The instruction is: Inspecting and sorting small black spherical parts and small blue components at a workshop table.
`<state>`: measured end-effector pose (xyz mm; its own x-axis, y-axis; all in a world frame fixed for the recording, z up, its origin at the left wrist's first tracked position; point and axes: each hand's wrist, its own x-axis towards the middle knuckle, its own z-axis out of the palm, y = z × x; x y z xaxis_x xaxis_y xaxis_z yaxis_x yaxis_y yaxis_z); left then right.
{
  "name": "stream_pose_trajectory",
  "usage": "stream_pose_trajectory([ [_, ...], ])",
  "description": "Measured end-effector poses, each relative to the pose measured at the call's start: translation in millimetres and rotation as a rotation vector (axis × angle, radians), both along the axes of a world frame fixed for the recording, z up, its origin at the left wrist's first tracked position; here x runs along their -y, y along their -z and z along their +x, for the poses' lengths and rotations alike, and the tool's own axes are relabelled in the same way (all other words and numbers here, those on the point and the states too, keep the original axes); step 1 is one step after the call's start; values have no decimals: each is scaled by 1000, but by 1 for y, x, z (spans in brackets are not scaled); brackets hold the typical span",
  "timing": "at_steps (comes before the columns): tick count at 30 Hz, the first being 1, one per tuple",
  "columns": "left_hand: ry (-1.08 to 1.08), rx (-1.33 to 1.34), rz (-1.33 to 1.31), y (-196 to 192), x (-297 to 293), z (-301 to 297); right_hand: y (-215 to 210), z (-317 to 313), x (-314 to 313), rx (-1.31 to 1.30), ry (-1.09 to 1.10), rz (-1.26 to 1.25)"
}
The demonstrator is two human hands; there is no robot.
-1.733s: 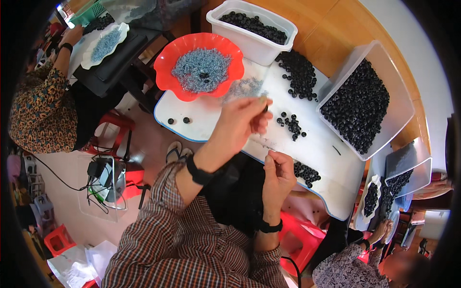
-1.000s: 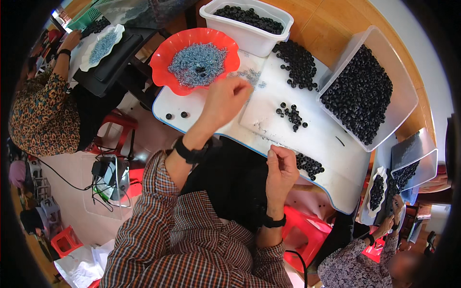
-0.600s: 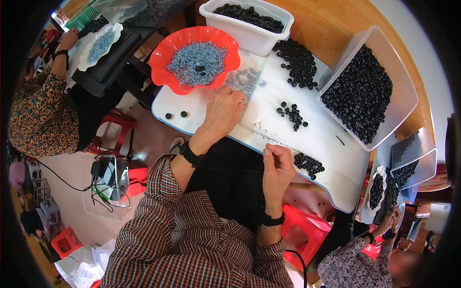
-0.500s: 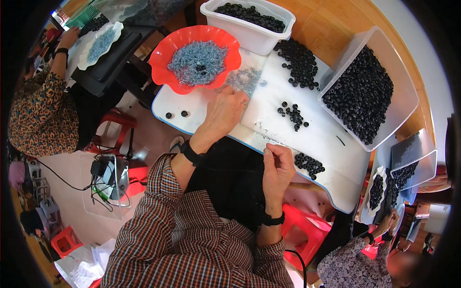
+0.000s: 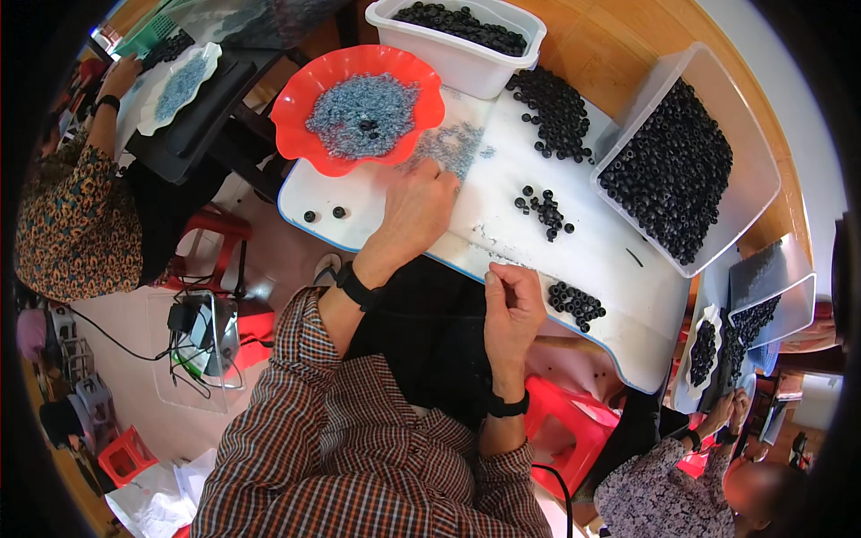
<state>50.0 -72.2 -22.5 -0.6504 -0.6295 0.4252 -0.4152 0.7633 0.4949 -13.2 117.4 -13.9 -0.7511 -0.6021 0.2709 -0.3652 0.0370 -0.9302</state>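
Note:
My left hand (image 5: 418, 208) rests on the white table with its fingers curled down at the near edge of a thin scatter of tiny grey-blue clear pieces (image 5: 456, 143). Its fingertips are tucked out of sight, so whatever they pinch is hidden. My right hand (image 5: 515, 305) is raised at the table's near edge, thumb and fingers pressed together; anything in that pinch is too small to make out. Just right of it lies a cluster of small black ring-shaped parts (image 5: 577, 305). A red scalloped dish (image 5: 285, 121), heaped with the same clear pieces, stands beyond my left hand.
A white tub (image 5: 484, 75) and a clear bin (image 5: 758, 193), both with black parts, stand along the far side. Loose black parts (image 5: 554, 115) and a smaller group (image 5: 545, 212) lie between. Two people work at neighbouring tables; a red stool (image 5: 565, 430) is below right.
The view has shifted slightly, moving the table a little left in the picture. Both hands keep nearly the same places and poses.

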Motion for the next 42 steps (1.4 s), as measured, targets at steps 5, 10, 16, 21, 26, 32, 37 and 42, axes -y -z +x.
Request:
stream_pose_trajectory([
  [5, -27, -28, -108, 3, -4, -4, 0, 0, -1, -25, 4, 0],
  [10, -35, -155, -40, -2, -8, 5, 1, 0, -1, -33, -4, -7],
  [16, 251, -270, 960, -40, -47, 21, -4, 6, 5, 263, 14, -177],
  [21, 487, -332, 1415, -33, -63, 15, -3, -1, 0, 120, -17, -170],
  [26, 506, -321, 1487, -24, -65, 7, -7, -6, -6, 120, -10, -174],
  [32, 516, -340, 1580, -27, -67, 1, -5, -11, -8, 88, -5, -167],
  [37, 490, -285, 1569, -27, -60, -7, 0, -14, -11, 150, 98, -179],
  [42, 189, -249, 491, -19, -45, -36, -3, -16, -10, 323, 156, -160],
])
